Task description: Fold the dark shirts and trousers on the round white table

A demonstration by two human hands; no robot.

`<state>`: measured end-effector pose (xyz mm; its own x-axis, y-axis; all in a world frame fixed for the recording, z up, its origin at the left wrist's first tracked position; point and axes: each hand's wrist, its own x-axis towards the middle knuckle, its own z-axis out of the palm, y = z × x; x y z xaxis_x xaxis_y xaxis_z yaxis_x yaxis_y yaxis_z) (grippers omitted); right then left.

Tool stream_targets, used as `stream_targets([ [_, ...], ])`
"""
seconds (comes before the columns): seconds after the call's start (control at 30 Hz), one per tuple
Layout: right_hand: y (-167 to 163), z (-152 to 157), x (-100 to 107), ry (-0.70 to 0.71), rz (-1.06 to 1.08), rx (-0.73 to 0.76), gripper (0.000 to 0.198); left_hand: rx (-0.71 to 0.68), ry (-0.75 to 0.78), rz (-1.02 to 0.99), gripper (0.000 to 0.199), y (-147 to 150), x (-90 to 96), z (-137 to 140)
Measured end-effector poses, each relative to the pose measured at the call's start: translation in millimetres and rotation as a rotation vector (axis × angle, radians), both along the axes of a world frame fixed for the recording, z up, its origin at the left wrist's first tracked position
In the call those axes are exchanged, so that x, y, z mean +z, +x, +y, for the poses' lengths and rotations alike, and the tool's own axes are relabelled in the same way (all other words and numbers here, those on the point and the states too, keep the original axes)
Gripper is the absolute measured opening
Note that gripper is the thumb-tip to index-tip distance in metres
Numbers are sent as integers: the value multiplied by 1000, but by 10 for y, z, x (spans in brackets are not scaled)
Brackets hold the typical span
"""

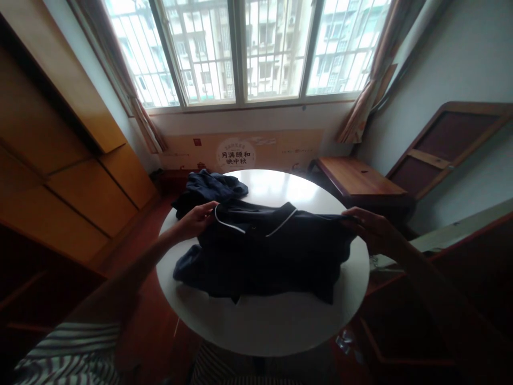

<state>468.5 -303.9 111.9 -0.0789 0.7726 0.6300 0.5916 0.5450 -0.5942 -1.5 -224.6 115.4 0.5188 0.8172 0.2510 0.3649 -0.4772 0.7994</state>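
At frame centre, bench [266,331]: white-piped dark shirt [276,256], shoulders spread, body rumpled; left hand [196,220], right hand [373,227], fingers [208,207] pinching shoulders; dark garment [212,184] behind, heaped.

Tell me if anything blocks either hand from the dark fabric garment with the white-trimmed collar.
Nothing visible does: the left hand and right hand both already hold the garment by its upper edge. The crumpled navy cloth bundle lies beyond the left hand, not between.
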Motion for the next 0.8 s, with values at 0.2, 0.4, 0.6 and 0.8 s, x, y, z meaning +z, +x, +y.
stream_targets([
  [0.2,314,797,607,134,-61,-207,36,144,453,105,33,326,728,788],
  [0.4,7,1819,873,236,-302,-451,43,427,766,207,24,1028,928,1418],
  [0.6,-804,995,-209,29,-448,143,18,0,592,558,31,1021,-186,593],
  [0.8,-1141,-165,-954,-80,-574,294,48,-76,460,665,72,417,-844,-227],
])
